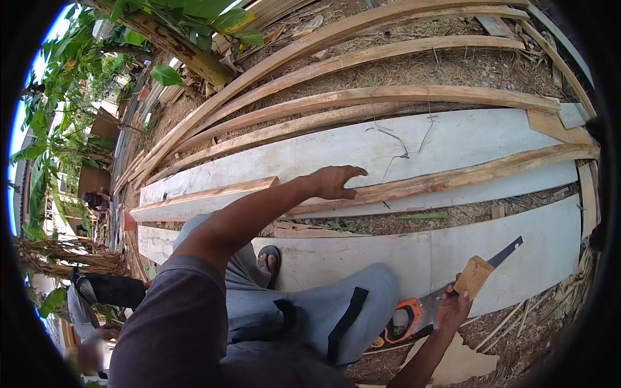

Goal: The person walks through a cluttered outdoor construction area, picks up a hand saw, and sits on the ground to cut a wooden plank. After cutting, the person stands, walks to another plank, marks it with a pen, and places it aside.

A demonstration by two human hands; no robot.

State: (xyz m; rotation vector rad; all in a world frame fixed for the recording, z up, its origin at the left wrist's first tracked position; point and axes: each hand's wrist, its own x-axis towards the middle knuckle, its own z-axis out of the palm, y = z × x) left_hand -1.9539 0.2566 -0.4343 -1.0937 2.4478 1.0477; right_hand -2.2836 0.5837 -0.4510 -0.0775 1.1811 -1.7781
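Observation:
My left hand (pixel 333 182) reaches over the end of a long wooden beam (pixel 453 179). Its fingers and thumb are apart, with nothing between them; I cannot tell whether it touches the beam. At the lower right, my right hand (pixel 453 309) grips a small wooden block (pixel 473 277) in its fingers. A handsaw (pixel 409 317) with an orange and black handle lies beside my leg. Its blade runs behind the right hand and block, and the toothed tip shows past them. Whether that hand also presses on the saw is hidden.
White boards (pixel 504 239) lie on the ground under my sandalled foot (pixel 268 260). Several long timbers (pixel 362 97) stretch across the far side, with bent wires (pixel 404 155) near them. Banana plants stand at the far left. Another person (pixel 90 310) is at the lower left.

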